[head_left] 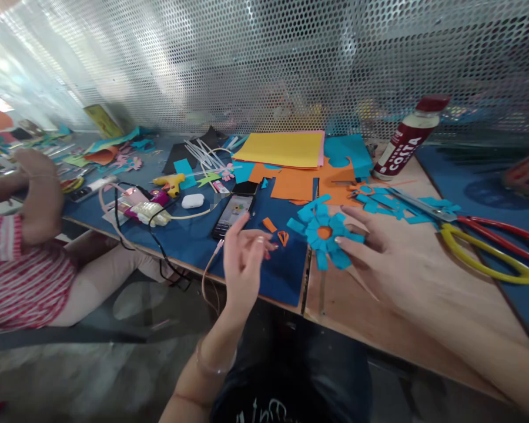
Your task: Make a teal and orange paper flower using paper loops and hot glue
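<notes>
A blue paper flower with an orange centre is held by its right edge between the thumb and fingers of my right hand. It faces me above the table's front part. My left hand is raised in front of the phone, its fingers apart and partly curled, with nothing seen in it. Small orange paper scraps lie between the two hands. Behind the left fingers, a phone with a lit screen rests on the blue mat.
Scissors with red and yellow handles lie right of the flower, over blue paper strips. A Costa bottle stands behind. Coloured sheets, a yellow glue gun, an earbud case and cables are leftward. Another person sits at left.
</notes>
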### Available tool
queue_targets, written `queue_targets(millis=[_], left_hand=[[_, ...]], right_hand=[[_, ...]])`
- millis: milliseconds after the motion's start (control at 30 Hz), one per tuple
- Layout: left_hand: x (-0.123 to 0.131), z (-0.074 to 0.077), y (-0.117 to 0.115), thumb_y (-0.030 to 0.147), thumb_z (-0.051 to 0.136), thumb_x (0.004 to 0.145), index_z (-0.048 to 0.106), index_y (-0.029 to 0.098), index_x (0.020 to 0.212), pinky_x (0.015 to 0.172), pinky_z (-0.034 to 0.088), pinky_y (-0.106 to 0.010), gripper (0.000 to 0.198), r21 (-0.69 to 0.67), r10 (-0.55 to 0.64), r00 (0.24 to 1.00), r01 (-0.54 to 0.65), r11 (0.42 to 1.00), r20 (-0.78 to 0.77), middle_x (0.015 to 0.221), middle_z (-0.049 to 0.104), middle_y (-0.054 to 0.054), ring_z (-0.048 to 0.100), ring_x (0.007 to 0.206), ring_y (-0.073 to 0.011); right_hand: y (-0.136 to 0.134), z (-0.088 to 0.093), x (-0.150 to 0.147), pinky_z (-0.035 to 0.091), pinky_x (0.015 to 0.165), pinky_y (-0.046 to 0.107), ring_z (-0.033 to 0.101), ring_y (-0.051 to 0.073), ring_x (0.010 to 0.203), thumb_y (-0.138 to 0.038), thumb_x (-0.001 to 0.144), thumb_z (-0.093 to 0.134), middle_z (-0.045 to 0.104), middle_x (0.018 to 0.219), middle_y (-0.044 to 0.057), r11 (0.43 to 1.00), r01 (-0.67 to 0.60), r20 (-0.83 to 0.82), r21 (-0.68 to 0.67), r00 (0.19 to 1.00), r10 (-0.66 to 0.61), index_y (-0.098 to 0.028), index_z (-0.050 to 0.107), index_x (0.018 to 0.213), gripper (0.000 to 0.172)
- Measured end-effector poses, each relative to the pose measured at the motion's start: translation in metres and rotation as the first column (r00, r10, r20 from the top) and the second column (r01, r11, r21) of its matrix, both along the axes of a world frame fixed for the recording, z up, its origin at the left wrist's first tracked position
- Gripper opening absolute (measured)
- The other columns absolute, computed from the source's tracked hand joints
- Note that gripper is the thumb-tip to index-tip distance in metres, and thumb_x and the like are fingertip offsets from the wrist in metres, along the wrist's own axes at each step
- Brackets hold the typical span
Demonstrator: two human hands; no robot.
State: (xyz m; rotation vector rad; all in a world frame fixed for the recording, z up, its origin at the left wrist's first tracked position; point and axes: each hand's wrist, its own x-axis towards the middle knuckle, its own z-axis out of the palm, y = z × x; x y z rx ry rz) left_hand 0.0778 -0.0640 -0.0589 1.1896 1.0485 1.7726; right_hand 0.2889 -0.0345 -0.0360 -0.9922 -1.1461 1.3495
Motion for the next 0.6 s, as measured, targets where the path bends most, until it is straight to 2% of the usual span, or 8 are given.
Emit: queue_targets(millis=[67, 100, 167, 267, 333, 400, 467, 600], left_hand=[[-0.01, -0.001, -0.002, 0.031, 0.057, 0.097, 0.056, 0.026, 0.131, 0.067, 0.051, -0.027, 0.034, 0.104, 0.228, 0.973, -0.223, 0.969, -0.039, 0.088, 0.067, -0.002, 0.064, 0.073, -0.0144], [-0.017, 0.0, -0.001, 0.029, 0.057, 0.098, 0.057, 0.026, 0.129, 0.069, 0.051, -0.028, 0.031, 0.139, 0.283, 0.951, -0.266, 0.954, -0.123, 0.088, 0.067, -0.002, 0.065, 0.075, -0.0152], [-0.031, 0.004, 0.007, 0.025, 0.056, 0.098, 0.06, 0.024, 0.126, 0.079, 0.053, -0.031, 0.028, 0.181, 0.287, 0.859, -0.231, 0.956, -0.425, 0.097, 0.07, -0.005, 0.067, 0.089, -0.0186], [-0.046, 0.012, 0.027, 0.02, 0.05, 0.099, 0.063, 0.022, 0.126, 0.102, 0.046, -0.041, 0.03, 0.181, 0.208, 0.473, -0.103, 0.978, -0.856, 0.122, 0.069, -0.01, 0.06, 0.116, -0.0245], [-0.048, 0.015, 0.04, 0.018, 0.046, 0.1, 0.06, 0.022, 0.132, 0.106, 0.043, -0.045, 0.035, 0.154, 0.167, 0.255, -0.069, 0.986, -0.952, 0.132, 0.066, -0.01, 0.055, 0.124, -0.0267], [-0.046, 0.015, 0.051, 0.016, 0.044, 0.101, 0.057, 0.024, 0.137, 0.106, 0.041, -0.049, 0.04, 0.1, 0.104, 0.102, -0.046, 0.994, -0.989, 0.142, 0.06, -0.008, 0.049, 0.133, -0.03], [-0.043, 0.012, 0.058, 0.015, 0.044, 0.1, 0.058, 0.027, 0.137, 0.108, 0.037, -0.052, 0.041, 0.05, 0.051, 0.023, -0.036, 0.998, -0.998, 0.148, 0.056, -0.006, 0.043, 0.138, -0.0314], [-0.042, 0.006, 0.062, 0.014, 0.045, 0.1, 0.066, 0.024, 0.122, 0.11, 0.031, -0.052, 0.032, 0.003, 0.003, 0.024, -0.034, 0.999, -1.0, 0.142, 0.061, -0.006, 0.046, 0.136, -0.0294]], right_hand=[[0.008, 0.008, 0.011, 0.053, 0.09, 0.033, 0.063, 0.019, 0.104, -0.034, 0.081, 0.078, 0.063, 0.113, 0.002, 0.997, -0.031, 0.076, 0.068, 0.997, 0.025, -0.037, 0.061, 0.129, 0.05], [0.012, 0.011, 0.017, 0.053, 0.09, 0.032, 0.062, 0.019, 0.104, -0.033, 0.081, 0.078, 0.063, 0.11, 0.001, 0.992, -0.049, 0.135, 0.113, 0.99, 0.033, -0.037, 0.06, 0.13, 0.052], [0.021, 0.015, 0.028, 0.053, 0.089, 0.033, 0.062, 0.02, 0.105, -0.034, 0.081, 0.079, 0.064, 0.107, 0.001, 0.98, -0.08, 0.254, 0.181, 0.967, 0.032, -0.038, 0.057, 0.135, 0.058], [0.033, 0.02, 0.042, 0.055, 0.085, 0.035, 0.063, 0.022, 0.103, -0.037, 0.079, 0.079, 0.064, 0.106, 0.002, 0.969, -0.138, 0.372, 0.206, 0.927, 0.053, -0.038, 0.052, 0.139, 0.067], [0.039, 0.025, 0.051, 0.057, 0.08, 0.034, 0.064, 0.022, 0.098, -0.038, 0.078, 0.079, 0.064, 0.105, 0.003, 0.963, -0.167, 0.448, 0.213, 0.892, 0.055, -0.035, 0.052, 0.14, 0.068], [0.044, 0.032, 0.06, 0.058, 0.076, 0.034, 0.064, 0.022, 0.094, -0.039, 0.078, 0.079, 0.065, 0.104, 0.004, 0.96, -0.151, 0.482, 0.235, 0.876, 0.019, -0.033, 0.053, 0.139, 0.066], [0.046, 0.041, 0.068, 0.059, 0.076, 0.034, 0.065, 0.023, 0.097, -0.04, 0.078, 0.078, 0.065, 0.107, 0.005, 0.964, -0.121, 0.486, 0.235, 0.874, -0.009, -0.032, 0.054, 0.139, 0.066], [0.043, 0.05, 0.079, 0.06, 0.078, 0.035, 0.067, 0.024, 0.1, -0.042, 0.081, 0.075, 0.067, 0.111, 0.007, 0.961, -0.238, 0.592, 0.144, 0.798, 0.109, -0.032, 0.054, 0.14, 0.063]])
